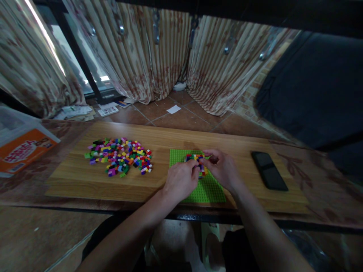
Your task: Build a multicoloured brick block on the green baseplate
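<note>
A small multicoloured build of toy bricks [195, 156] sits over the green studded baseplate [205, 193]. My left hand [183, 177] covers its left front side, with curled fingers gripping it. From the right, my right hand [223, 169] closes thumb and fingers on the build's other side. Much of the build is hidden behind my fingers, and whether a loose brick is between them cannot be made out. Away to the left lies a spread-out heap of loose toy bricks [119, 155] in many colours.
Everything rests on a wooden board [159, 138] on a cloth-covered table. A black phone [269, 170] lies at the right. A clear plastic box with an orange label [27, 147] stands at the far left. Behind the table hang striped curtains [167, 56].
</note>
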`<state>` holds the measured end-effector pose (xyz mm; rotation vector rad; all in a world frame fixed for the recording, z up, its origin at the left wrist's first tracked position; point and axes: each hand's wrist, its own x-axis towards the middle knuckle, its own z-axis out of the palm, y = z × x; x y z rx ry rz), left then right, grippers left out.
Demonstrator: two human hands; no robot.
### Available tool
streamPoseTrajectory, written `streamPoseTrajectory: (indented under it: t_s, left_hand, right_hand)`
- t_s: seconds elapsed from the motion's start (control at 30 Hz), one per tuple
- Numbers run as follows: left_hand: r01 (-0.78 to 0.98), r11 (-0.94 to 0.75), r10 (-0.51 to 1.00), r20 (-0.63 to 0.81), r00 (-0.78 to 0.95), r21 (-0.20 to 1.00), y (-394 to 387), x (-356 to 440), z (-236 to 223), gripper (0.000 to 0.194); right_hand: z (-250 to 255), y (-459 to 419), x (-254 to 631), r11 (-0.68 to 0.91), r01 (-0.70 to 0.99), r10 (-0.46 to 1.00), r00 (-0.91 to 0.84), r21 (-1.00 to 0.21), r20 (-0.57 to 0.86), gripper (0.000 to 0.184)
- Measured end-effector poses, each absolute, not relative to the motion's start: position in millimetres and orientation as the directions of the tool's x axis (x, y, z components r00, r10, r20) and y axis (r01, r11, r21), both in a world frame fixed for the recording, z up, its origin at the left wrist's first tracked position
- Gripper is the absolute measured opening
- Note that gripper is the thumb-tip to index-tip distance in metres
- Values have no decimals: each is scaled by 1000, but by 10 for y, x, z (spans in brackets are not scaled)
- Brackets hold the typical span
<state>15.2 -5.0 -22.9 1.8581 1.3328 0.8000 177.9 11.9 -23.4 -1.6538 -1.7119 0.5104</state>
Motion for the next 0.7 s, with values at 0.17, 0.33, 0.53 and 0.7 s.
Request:
streamPoseTrajectory:
  t_s: [0.17, 0.33, 0.53, 0.7]
  left_hand:
    - [537, -220, 960, 82, 269, 815, -49, 158, -219, 21]
    - [657, -277, 940, 56, 337, 701, -33, 147, -178, 27]
    - [724, -288, 940, 39, 340, 627, -25, 115, -146, 28]
    - [707, -283, 942, 48, 333, 648, -24, 84, -147, 28]
  right_hand:
    - [-246, 110, 1776, 108, 683, 980, 51, -722, 194, 29]
    - [-233, 113, 1771, 85, 683, 985, 53, -726, 166, 24]
    - [-214, 116, 1735, 93, 673, 981, 64, -734, 183, 16]
    - [-217, 100, 1700, 37, 691, 985, 98, -722, 145, 16]
